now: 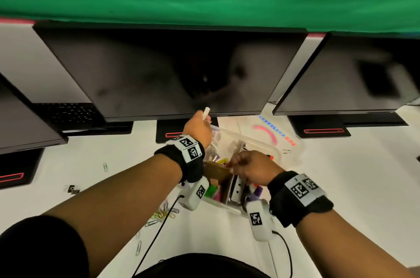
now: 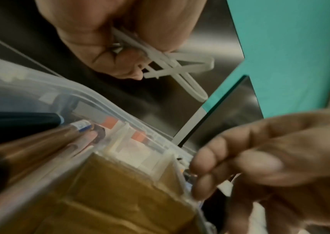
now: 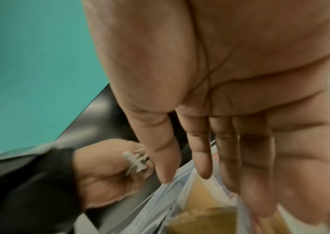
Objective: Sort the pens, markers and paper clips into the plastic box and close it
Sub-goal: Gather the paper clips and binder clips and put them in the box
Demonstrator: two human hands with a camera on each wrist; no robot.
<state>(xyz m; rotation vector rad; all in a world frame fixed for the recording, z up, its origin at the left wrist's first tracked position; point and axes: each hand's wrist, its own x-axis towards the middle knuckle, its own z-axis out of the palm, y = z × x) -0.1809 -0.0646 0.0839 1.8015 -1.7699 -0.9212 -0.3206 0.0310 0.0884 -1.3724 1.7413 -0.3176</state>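
White desk (image 1: 341, 186) w/ dark monitors (image 1: 170, 73) and green backdrop behind; clear box (image 1: 259, 141) sits open at centre, pens and markers (image 1: 213, 193) inside, lid (image 1: 272, 132) lying behind it. Left hand (image 1: 197, 128) is clenched round white clips (image 2: 172, 63) above the box's far-left edge. Right hand (image 1: 252, 167) hovers over the box, fingers (image 3: 200, 155) straight & relaxed, holding nothing; loose clips (image 1: 162, 213) lie on desk nr left forearm.

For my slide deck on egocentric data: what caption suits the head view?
Left hand holds white plastic clips above the open plastic box; right hand reaches into it.
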